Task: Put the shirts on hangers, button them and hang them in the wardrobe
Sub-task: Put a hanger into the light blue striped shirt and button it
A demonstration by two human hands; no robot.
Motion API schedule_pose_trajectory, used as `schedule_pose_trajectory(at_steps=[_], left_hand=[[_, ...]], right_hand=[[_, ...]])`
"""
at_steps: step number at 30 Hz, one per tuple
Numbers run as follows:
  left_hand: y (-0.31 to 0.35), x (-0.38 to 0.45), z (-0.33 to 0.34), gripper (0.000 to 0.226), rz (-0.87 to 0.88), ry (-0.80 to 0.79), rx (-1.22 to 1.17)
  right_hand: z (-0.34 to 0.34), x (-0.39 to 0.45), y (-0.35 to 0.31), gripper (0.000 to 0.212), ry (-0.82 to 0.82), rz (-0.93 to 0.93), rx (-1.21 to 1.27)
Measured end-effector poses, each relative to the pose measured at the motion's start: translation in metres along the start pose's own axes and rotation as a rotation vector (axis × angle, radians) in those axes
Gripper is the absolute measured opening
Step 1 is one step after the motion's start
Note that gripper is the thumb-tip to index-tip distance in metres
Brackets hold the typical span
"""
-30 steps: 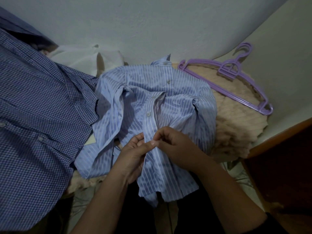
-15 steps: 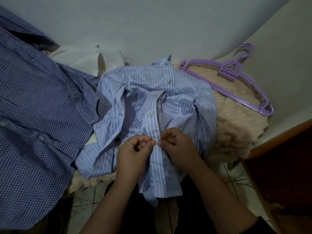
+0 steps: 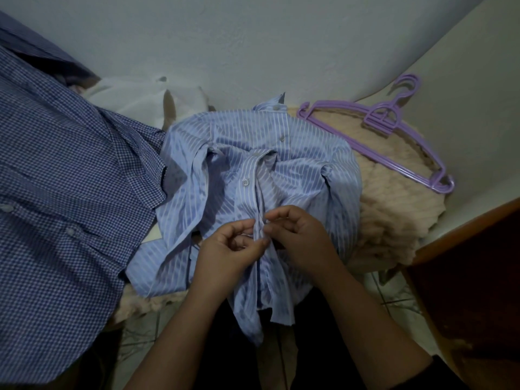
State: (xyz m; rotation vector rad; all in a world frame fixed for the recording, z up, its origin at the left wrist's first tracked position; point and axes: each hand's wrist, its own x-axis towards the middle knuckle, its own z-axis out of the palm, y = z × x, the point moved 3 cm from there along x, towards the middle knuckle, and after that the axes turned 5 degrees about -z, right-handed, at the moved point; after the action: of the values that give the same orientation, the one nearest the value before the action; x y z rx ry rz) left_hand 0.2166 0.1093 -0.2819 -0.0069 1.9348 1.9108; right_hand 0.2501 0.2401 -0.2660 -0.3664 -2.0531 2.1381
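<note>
Head view shows our left hand (image 3: 228, 246) and right hand (image 3: 298, 235) pinching the placket of the striped shirt (image 3: 295, 164) lying on the fuzzy cushion (image 3: 394, 209), so we should align buttonhole over button and keep both edges taut.

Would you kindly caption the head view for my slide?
Both hands, left hand and right hand, pinch striped shirt placket.

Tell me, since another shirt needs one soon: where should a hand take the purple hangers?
Probably by the bare sloping arm of the purple hangers, coming from above. They lie flat on the fluffy blanket, hooks toward the wall, so that arm is in the open and the fingers can curl under it into the soft pile.
</note>
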Motion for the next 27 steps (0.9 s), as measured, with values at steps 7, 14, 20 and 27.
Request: schedule_pose_trajectory(at_steps=[7,14,20,27], left_hand=[[-0.0039,-0.0002,-0.0069,0.018,-0.027,0.057,0.000],[-0.0019,-0.0024,-0.0031,0.019,-0.071,0.110,-0.157],[0.0019,-0.0045,-0.0008,0.020,-0.081,0.105,-0.256],[0.0011,-0.0042,-0.0010,0.017,-0.087,0.095,-0.234]], right_hand=[[0.0018,0.0000,-0.0035,0.022,0.051,-0.024,-0.014],[0.0025,0.0001,-0.0039,0.027,0.128,-0.055,-0.042],[0.0024,0.0007,-0.0025,0.029,0.182,-0.048,-0.068],[0.0030,0.0000,-0.0037,0.030,0.167,-0.042,-0.075]])
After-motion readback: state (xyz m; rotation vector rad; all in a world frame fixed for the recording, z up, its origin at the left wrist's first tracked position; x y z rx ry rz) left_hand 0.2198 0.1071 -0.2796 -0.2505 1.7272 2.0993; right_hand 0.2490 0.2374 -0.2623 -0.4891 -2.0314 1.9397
